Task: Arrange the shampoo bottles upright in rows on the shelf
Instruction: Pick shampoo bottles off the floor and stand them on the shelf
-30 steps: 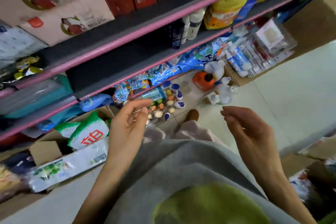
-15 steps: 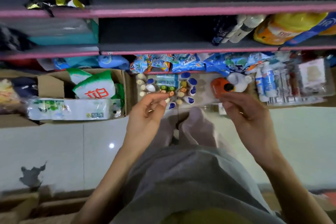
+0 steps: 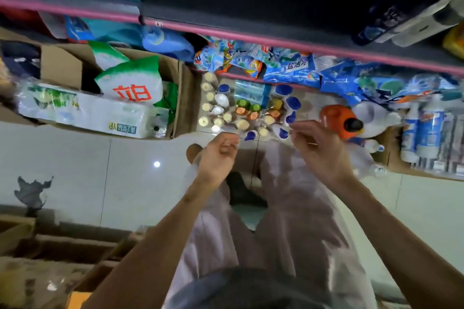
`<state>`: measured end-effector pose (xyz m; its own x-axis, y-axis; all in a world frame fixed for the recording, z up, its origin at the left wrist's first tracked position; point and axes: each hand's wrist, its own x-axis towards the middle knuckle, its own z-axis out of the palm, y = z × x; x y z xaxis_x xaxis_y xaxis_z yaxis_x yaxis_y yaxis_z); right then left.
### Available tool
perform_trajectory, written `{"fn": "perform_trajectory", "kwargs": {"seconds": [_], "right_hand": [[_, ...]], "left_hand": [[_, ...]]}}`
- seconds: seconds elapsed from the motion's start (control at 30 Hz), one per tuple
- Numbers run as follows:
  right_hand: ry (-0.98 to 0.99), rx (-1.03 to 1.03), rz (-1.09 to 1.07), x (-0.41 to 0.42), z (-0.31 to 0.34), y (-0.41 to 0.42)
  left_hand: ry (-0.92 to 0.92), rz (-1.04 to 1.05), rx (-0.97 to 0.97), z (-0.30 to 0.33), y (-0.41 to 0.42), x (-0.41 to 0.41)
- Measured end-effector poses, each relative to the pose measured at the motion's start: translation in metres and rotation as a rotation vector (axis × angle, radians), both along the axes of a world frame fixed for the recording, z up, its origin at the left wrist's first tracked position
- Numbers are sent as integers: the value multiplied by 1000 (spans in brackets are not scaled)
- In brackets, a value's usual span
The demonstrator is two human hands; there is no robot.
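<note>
Reaching down with loosely curled, empty fingers, left hand (image 3: 218, 155) and right hand (image 3: 319, 148) hover over the floor-standing shampoo bottles (image 3: 247, 110), where a careless grab could topple crowded neighbours.

I'm in a small shop: pink-edged shelves (image 3: 251, 39) stocked with packaged goods, cartons of detergent bags (image 3: 130, 83) on the floor below.

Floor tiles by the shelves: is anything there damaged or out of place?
Yes. A dark, ragged patch on the pale floor at the left looks like a chipped or broken tile. Also, an orange jug and a white jug lie on their sides beside the upright bottles.
</note>
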<state>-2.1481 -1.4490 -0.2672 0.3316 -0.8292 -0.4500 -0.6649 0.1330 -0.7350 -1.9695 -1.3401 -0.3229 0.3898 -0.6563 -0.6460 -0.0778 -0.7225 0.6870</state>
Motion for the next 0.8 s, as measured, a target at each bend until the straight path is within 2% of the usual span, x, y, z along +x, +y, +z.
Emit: {"fn": "perform_trajectory", "kwargs": {"seconds": [0.17,0.27,0.37,0.47,0.53,0.67,0.8], "right_hand": [[141,58,5,5,-131,-8],[206,79,80,6,-219,-5],[338,56,159,-7,-306,-8],[566,-7,175,-29,-384,-12],[628,-48,195,-39,-414,-16],[594,-44,218,-54,-455,-12],[605,-195,244,-64,-463,-6]], "left_hand": [[-64,-90,54,-131,-5,-12],[-141,-224,155,-216,-15,-19],[-123,-303,179,-293,-26,-25],[-217,-560,218,-362,-33,-35],[-305,-716,192,-382,-37,-42],[-535,-860,143,-402,-35,-68],[-701,-818,106,-394,-29,-73]]}}
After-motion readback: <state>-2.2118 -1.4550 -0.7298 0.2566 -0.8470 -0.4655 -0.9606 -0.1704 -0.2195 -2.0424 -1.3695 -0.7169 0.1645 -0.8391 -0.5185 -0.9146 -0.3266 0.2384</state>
